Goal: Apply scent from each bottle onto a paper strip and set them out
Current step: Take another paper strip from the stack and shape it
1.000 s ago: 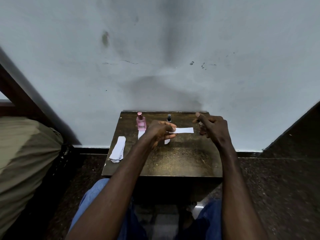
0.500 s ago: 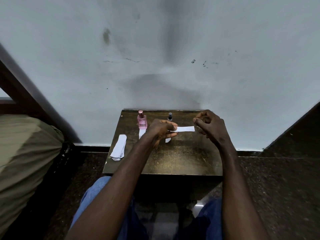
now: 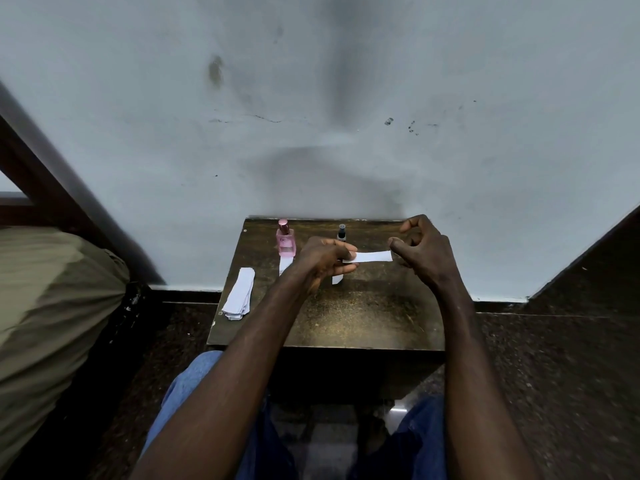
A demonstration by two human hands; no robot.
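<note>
— Now, how is the strip (image 3: 372, 257) held?

— It is pinched at its left end by the left grip (image 3: 322, 261), between thumb and fingers, and carried above the tabletop (image 3: 363, 317). Its long axis is laid level, running rightward from that pinch.

— And the right grip (image 3: 424, 252)?

— It is curled just at the strip's free end; whether anything is held inside cannot be told. It is judged the nearer hand for scenting that end.

— What is found beyond?

— Behind the hands, a pink bottle (image 3: 286, 242) and a dark bottle (image 3: 341, 233) are stood near the wall (image 3: 311, 98). One laid strip (image 3: 284, 264) is seen at the pink bottle's foot, a second laid strip (image 3: 337, 279) before the dark bottle. A stack (image 3: 239, 294) is set at the tabletop's left edge. Dark floor (image 3: 536, 358) is seen on both sides.
</note>
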